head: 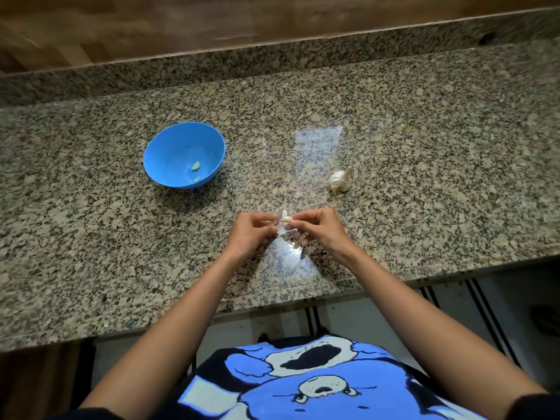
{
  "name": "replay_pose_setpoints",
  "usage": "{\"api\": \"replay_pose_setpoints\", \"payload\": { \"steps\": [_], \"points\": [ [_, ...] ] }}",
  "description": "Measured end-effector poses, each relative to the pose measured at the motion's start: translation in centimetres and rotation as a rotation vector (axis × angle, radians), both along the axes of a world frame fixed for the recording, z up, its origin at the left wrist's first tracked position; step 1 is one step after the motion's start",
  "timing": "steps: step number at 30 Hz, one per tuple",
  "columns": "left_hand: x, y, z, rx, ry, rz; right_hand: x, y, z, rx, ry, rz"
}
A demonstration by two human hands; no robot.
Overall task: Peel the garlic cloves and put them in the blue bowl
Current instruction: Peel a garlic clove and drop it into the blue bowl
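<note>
Garlic clove (286,219) pinched between left hand (253,233) and right hand (318,228), papery skin (283,230) trailing. Likely light, firm, slick once bare; best held at the ends.

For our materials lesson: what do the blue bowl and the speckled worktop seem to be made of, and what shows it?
The round blue bowl looks like plastic: uniform colour, smooth, soft sheen. The speckled grey-and-beige worktop looks like polished granite: grainy flecks, mirror-like glare patches. It could be an imitation.
</note>
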State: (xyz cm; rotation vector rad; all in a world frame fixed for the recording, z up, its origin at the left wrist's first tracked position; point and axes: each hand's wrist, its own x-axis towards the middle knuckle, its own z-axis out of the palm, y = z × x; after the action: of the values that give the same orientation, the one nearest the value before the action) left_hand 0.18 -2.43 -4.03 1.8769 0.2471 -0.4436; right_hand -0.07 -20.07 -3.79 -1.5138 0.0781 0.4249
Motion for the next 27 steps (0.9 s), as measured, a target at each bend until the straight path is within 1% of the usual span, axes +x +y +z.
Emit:
{"api": "replay_pose_setpoints", "payload": {
  "steps": [4, 5, 8, 13, 15, 16, 18, 19, 21, 23, 24, 25, 26, 27],
  "points": [
    [-0.3, -0.8, 0.9, 0.060, -0.205, 0.056, -0.3, 0.5, -0.3, -0.012, 0.026, -0.060],
    [-0.3, -0.9, 1.1, 0.065, -0.240, 0.043, -0.4, 0.5, -0.3, -0.019, 0.028, -0.071],
    [-0.6, -1.2, 1.6, 0.077, -0.256, -0.066, -0.3, 0.4, -0.2, -0.101, 0.013, -0.027],
    [-0.6, -1.0, 2.3, 0.111, -0.293, -0.132, 0.1, -0.2, 0.7, -0.271, -0.020, 0.219],
    [-0.7, -1.1, 2.4, 0.148, -0.297, -0.147, 0.3, -0.2, 1.0, -0.305, -0.034, 0.236],
    [-0.6, -1.2, 2.5, 0.177, -0.293, -0.151, 0.3, -0.1, 1.0, -0.377, -0.086, 0.231],
    [-0.4, -1.5, 2.6, 0.188, -0.244, -0.136, 0.0, 0.1, 0.8, -0.600, -0.300, 0.228],
    [-0.3, -1.6, 2.7, 0.142, -0.184, -0.108, -0.1, 0.1, 0.6, -0.682, -0.423, 0.233],
    [-0.1, -1.5, 3.1, -0.053, 0.007, -0.021, -0.3, 0.1, 0.4, -0.746, -0.619, 0.265],
    [0.0, -1.2, 3.5, -0.259, 0.234, 0.078, -0.3, 0.1, 0.3, -0.785, -0.771, 0.292],
    [0.0, -1.0, 3.6, -0.332, 0.320, 0.121, -0.1, 0.1, 0.2, -0.811, -0.834, 0.292],
    [0.0, -0.9, 3.6, -0.392, 0.374, 0.160, 0.0, 0.1, 0.1, -0.825, -0.866, 0.283],
    [0.0, -0.8, 3.5, -0.446, 0.394, 0.197, 0.0, 0.2, 0.2, -0.831, -0.828, 0.269],
    [-0.1, -1.0, 3.4, -0.500, 0.391, 0.241, 0.1, 0.3, 0.3, -0.813, -0.720, 0.237]
  ]
}}
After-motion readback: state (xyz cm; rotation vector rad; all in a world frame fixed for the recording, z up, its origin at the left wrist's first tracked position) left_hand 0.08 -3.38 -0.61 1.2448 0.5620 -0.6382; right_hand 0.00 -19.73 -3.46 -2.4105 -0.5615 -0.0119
